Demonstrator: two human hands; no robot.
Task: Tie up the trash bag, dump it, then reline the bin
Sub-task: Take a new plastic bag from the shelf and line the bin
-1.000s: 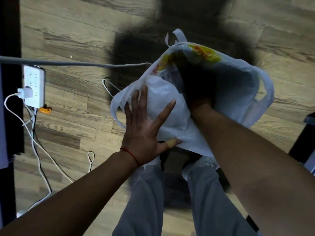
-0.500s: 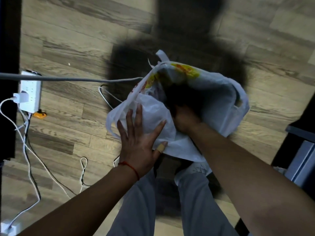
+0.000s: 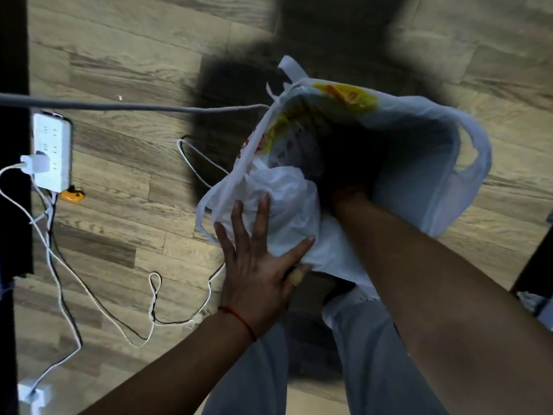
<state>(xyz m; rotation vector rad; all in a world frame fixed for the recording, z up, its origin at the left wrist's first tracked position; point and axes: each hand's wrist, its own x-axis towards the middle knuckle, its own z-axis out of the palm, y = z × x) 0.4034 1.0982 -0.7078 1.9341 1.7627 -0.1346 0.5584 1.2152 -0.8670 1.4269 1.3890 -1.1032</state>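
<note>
A white plastic bag (image 3: 419, 163) with yellow and red print near its rim stands open over the wooden floor (image 3: 125, 70), just ahead of the person's knees, its mouth facing up and its loop handles hanging loose at the near-left and far-right sides. Whether a bin sits under it cannot be told; the inside is dark. The near-left part of the bag is bunched into crumpled white folds.

The left hand (image 3: 257, 265) lies flat against those folds from outside, its fingers (image 3: 263, 211) spread wide and open, gripping nothing; a bandage wraps the thumb and a red string circles the wrist. The right hand (image 3: 348, 194) reaches down into the bag's mouth; only the wrist and the back of the hand show, and I cannot tell whether its fingers are open or closed.

Below the bag are the person's light grey trousers (image 3: 374, 354). On the floor to the left, a white power strip (image 3: 52, 151) lies near the left edge with a white charger plugged in, and white and black cables (image 3: 89, 289) trail from it toward the bag. A small orange object (image 3: 71, 195) lies just beside the strip. A grey cable (image 3: 119, 106) runs across from the left edge to the bag's rim.
</note>
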